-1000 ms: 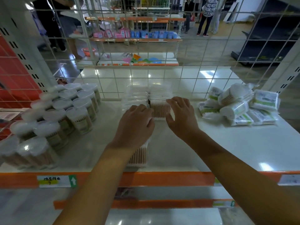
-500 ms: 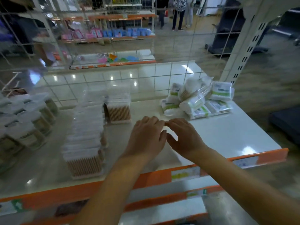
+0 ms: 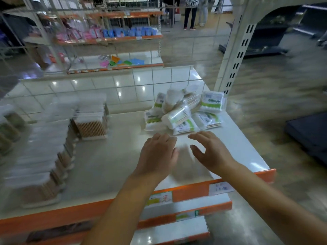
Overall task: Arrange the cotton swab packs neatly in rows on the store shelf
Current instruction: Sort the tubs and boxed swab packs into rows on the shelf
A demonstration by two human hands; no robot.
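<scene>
A loose heap of bagged cotton swab packs point(image 3: 184, 112), white with green labels, lies at the back right of the white shelf point(image 3: 109, 156). Clear boxes of wooden swabs stand in a long row point(image 3: 44, 156) on the left, with a shorter row point(image 3: 92, 119) behind it. My left hand point(image 3: 157, 154) and my right hand point(image 3: 208, 152) hover side by side over the bare shelf, just in front of the heap. Both have relaxed, spread fingers and hold nothing.
Round swab tubs point(image 3: 8, 128) sit blurred at the far left edge. A wire grid point(image 3: 134, 80) backs the shelf and a white slotted upright point(image 3: 235, 55) stands at its right rear corner. The orange front rail point(image 3: 191, 191) carries price labels. People stand in the far aisle.
My hands have left the boxed swab rows and moved right, toward the heap of bagged packs. The view has swung right with them. My fingers have spread apart.
</scene>
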